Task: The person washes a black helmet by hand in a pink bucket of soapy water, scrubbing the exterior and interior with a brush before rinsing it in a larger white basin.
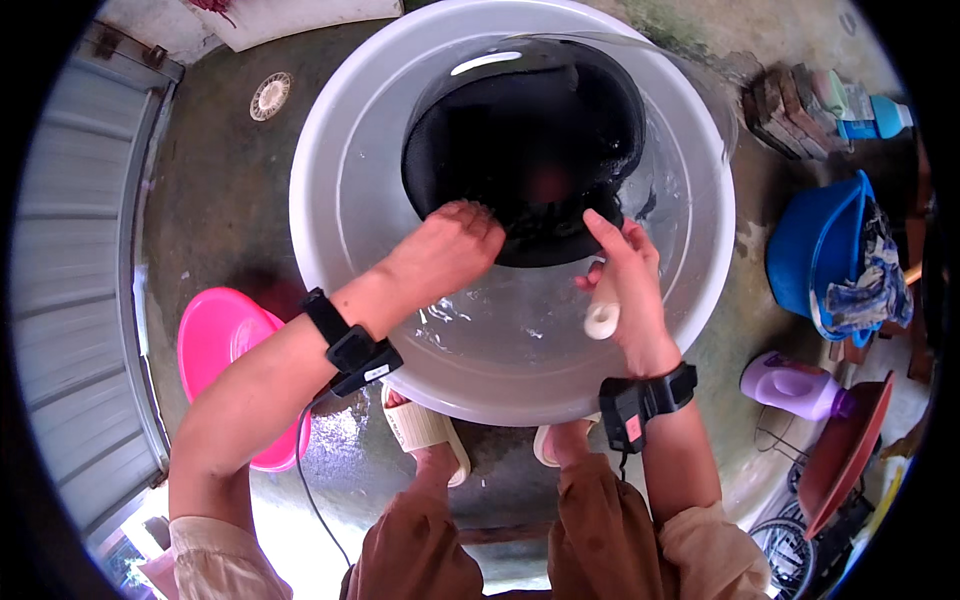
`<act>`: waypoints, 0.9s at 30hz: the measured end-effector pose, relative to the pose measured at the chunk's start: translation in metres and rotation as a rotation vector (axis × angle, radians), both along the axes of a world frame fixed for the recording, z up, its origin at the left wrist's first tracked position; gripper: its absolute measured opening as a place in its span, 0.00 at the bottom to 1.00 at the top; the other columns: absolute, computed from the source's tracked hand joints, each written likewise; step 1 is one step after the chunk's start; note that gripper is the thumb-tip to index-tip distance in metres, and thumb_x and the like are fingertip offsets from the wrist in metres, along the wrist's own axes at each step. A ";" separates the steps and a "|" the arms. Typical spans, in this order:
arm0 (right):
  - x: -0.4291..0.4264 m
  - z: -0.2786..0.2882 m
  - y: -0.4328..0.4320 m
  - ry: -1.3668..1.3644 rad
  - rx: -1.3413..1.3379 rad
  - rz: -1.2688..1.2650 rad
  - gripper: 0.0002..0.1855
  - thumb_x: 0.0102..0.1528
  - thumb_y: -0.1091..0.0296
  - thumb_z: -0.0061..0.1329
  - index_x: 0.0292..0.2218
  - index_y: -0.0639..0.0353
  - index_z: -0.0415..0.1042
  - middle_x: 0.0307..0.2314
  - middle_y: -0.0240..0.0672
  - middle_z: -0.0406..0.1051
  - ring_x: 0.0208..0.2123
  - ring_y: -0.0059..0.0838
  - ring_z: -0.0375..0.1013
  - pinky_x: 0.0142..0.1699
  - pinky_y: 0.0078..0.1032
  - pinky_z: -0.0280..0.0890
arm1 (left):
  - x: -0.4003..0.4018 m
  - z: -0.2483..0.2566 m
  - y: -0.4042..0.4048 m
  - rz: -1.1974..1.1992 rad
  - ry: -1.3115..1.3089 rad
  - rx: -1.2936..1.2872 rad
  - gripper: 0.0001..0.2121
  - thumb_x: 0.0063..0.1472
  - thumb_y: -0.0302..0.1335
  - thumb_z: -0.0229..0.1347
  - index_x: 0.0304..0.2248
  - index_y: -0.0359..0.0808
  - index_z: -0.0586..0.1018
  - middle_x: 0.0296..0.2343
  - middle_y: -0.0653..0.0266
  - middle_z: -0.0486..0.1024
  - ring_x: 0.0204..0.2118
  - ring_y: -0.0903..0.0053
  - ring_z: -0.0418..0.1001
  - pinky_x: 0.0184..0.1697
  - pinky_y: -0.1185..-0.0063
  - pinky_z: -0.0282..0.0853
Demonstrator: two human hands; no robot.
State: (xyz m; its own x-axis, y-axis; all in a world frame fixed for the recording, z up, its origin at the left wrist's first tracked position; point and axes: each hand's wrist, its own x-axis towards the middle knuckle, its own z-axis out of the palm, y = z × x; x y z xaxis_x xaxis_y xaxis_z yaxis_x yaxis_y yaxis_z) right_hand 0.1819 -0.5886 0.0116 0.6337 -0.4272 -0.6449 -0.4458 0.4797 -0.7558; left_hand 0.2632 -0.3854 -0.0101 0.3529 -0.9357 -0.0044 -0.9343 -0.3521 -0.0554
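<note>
A black, rounded, mesh-lined thing [465, 142], apparently a helmet with its hollow side up, sits in a large pale plastic tub [319, 187] of water. A clear curved sheet, possibly its visor, arches over the far right side. My left hand [461, 236] has its fingers curled onto the black thing's near edge; the fingertips are hidden. At the near right edge, my right hand [630, 262] holds a white handle [602, 319] with a hole in its end. Whatever is at the handle's other end is hidden by the hand. The right thumb reaches to the black rim.
A pink basin [214, 330] stands left of the tub, near a corrugated metal door [82, 262]. To the right are a blue bucket [795, 255] with wet cloth [874, 292], a purple detergent bottle [787, 386], a reddish basin [847, 450] and stacked bricks [787, 112]. A drain cover [270, 96] lies in the floor.
</note>
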 end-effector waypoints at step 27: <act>0.046 0.046 0.039 0.219 -1.416 0.652 0.44 0.44 0.73 0.53 0.58 0.62 0.44 0.39 0.54 0.61 0.29 0.53 0.72 0.34 0.39 0.68 | 0.021 -0.040 0.006 0.058 0.114 0.203 0.23 0.53 0.24 0.48 0.50 0.29 0.66 0.50 0.54 0.64 0.54 0.66 0.62 0.60 0.71 0.51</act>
